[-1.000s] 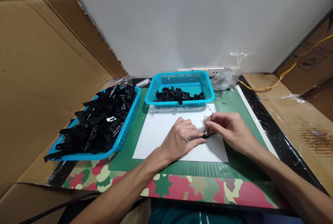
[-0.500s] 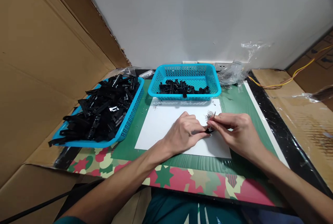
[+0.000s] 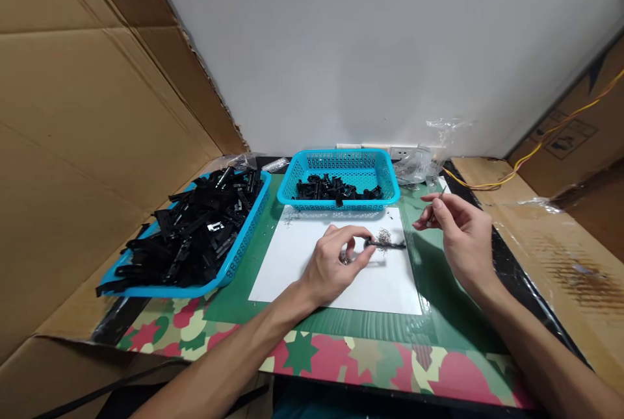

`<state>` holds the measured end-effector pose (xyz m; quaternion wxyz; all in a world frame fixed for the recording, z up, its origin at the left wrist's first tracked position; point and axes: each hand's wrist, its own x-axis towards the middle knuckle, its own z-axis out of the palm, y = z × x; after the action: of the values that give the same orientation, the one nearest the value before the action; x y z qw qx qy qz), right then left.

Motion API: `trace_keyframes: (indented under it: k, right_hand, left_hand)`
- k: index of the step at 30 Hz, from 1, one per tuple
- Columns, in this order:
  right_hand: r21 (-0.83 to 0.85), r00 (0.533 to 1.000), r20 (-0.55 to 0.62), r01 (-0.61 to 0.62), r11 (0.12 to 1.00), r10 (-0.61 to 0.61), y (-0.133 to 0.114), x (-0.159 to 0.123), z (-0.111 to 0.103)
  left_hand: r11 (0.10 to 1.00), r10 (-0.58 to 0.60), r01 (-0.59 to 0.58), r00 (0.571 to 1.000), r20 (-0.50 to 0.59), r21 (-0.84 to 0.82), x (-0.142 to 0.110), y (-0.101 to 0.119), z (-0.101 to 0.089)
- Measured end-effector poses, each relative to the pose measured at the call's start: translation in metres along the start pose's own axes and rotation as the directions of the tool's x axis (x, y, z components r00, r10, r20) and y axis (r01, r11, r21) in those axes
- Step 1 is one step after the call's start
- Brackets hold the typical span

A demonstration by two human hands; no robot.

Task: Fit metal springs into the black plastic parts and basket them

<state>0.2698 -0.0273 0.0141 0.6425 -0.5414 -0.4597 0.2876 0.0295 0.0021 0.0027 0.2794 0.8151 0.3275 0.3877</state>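
Pinched between thumb and index finger of my left hand (image 3: 336,260) is a slim black plastic part (image 3: 390,245), its free end pointing right above a white sheet (image 3: 292,276). Beyond that part lies a small heap of tiny metal pieces (image 3: 384,236), and more of them show by my left palm. My right hand (image 3: 458,230) is off to the right of the sheet, over the green mat. Its fingers are closed round a thin metal tool (image 3: 442,191), mostly hidden by them; only a narrow tip sticks up.
A blue basket (image 3: 267,195) heaped with black plastic parts stands at the left. Behind the sheet, another blue basket (image 3: 336,206) holds smaller black parts. Clear plastic bags (image 3: 414,165) lie by the wall socket. Cardboard (image 3: 97,114) walls the left side; a yellow cable (image 3: 517,175) runs at right.
My right hand has drawn away from the black part, up and to the right, with the thin tool. My left hand has shifted slightly left, keeping the part, which now shows lengthwise.
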Motion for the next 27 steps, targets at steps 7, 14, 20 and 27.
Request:
trace_keyframes:
  k: [7,14,20,27]
  right_hand:
    - [-0.53,0.937,0.329,0.082,0.844,0.115,0.019,0.011,-0.005]
    - [-0.561,0.909,0.407,0.176,0.809,0.085,0.02,0.001,0.009]
    - [-0.576,0.895,0.433,0.182,0.797,0.108,0.027,0.002,0.008]
    - [-0.563,0.908,0.407,0.163,0.81,0.1,0.028,0.002,0.004]
  left_hand:
    - [0.887,-0.276,0.211,0.955,-0.105,-0.41,0.005,-0.003,-0.002]
    - [0.866,-0.304,0.235,0.948,-0.093,-0.441,0.007,-0.007,0.001]
    - [0.867,-0.293,0.237,0.954,-0.062,-0.438,0.005,-0.007,0.001]
    - [0.923,-0.258,0.246,0.966,0.0,-0.294,0.008,-0.001,-0.001]
